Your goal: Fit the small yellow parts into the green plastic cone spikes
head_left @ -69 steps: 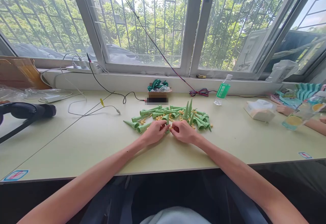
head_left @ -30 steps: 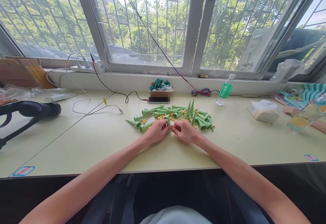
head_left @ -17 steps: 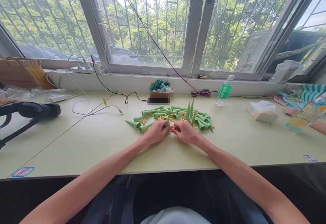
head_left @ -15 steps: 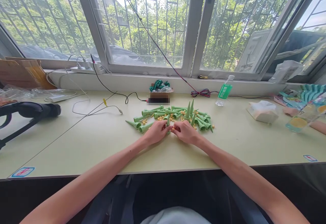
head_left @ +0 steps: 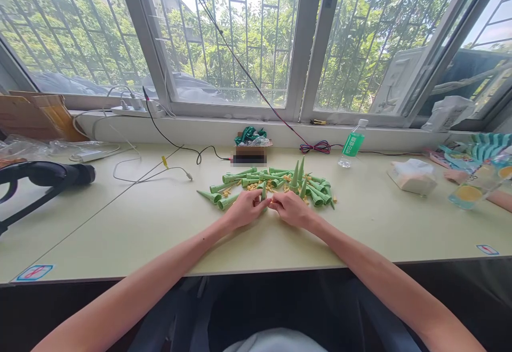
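Note:
Between the fingers of my left hand point(head_left: 246, 208) a small green cone point(head_left: 263, 191) stands point up on the table, its base partly hidden. My right hand point(head_left: 291, 208) is closed in a pinch on a small yellow piece point(head_left: 272, 201), held against the cone's side; most of it is covered by fingertips. Behind both hands lies a spread of hollow green cones point(head_left: 240, 174) on their sides, with loose yellow pieces point(head_left: 253, 185) scattered among them. Several upright green cones point(head_left: 295, 175) stand just beyond my right hand.
Behind the pile sits a small box point(head_left: 251, 152) with green and clear wrapping. A labelled water bottle point(head_left: 352, 144) and a tissue pack point(head_left: 413, 175) stand to the right. Another person's hand point(head_left: 456, 176) is near a clear cup point(head_left: 470, 192). Cables point(head_left: 160, 173) and a black headset point(head_left: 52, 173) lie left.
Almost nothing differs. Both hands stay at the upright cone, with only a slight shift of the right fingers; the whole view has tilted very slightly.

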Available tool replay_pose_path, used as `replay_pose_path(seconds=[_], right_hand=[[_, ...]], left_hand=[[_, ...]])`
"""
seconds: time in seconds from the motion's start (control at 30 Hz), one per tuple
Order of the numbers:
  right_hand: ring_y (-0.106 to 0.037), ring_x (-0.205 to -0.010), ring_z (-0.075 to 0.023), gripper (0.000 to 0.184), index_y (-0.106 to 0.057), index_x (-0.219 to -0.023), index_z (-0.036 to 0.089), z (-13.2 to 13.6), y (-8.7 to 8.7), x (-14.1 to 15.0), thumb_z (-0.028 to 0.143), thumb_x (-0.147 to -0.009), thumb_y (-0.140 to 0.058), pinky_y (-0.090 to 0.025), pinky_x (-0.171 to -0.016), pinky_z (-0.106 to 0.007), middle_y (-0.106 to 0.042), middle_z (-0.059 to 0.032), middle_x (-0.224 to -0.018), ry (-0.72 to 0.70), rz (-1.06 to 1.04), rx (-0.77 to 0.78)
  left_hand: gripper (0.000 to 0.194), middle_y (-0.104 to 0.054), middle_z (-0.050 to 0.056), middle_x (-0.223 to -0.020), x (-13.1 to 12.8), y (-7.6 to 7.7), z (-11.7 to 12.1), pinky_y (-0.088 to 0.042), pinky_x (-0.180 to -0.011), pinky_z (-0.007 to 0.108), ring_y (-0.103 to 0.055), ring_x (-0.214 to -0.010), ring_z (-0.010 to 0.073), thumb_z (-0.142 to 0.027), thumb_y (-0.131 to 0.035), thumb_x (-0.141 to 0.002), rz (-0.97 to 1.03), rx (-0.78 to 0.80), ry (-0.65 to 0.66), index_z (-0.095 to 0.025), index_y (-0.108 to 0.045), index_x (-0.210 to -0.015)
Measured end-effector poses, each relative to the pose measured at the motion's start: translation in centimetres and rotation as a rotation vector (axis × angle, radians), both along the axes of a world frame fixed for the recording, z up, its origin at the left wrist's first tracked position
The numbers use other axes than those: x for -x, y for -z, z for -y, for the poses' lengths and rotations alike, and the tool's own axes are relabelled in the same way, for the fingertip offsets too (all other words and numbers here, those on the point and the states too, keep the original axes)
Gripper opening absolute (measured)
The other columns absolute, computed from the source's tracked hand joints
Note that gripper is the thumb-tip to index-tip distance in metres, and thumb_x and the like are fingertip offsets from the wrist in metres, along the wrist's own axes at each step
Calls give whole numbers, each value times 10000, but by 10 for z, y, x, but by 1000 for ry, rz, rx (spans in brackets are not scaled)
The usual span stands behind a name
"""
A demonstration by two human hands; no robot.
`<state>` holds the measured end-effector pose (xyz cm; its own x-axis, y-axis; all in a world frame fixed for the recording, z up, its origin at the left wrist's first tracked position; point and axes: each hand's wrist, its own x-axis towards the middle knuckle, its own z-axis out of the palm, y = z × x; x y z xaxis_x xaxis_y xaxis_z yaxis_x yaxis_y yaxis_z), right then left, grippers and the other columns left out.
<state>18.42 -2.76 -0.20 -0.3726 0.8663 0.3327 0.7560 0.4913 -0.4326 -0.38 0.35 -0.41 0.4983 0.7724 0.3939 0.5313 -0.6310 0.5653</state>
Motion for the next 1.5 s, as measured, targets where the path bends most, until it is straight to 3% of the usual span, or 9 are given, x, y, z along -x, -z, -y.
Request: replay_pose_path(seconds=[0.93,1.5], right_hand=[[-306,-540,-96,286,-543,-683,160,-1,3,1,201,-956,-469,-233,-555,-236,-484,14,-590,-48,32,-21],[-342,-518,-87,279,-541,-626,156,-3,4,1,220,-892,-591,-262,-542,-228,-473,31,-529,-19,-71,-35]], left_hand=[[392,-372,-45,-521,-1,-3,2,-253,-521,252,-326,-516,106,-421,-511,-865,1,6,-58,-188,-359,-589],[404,-395,-41,-531,-3,-7,6,-257,-525,256,-334,-525,111,-427,-513,-879,-3,2,-54,-191,-343,-599]])
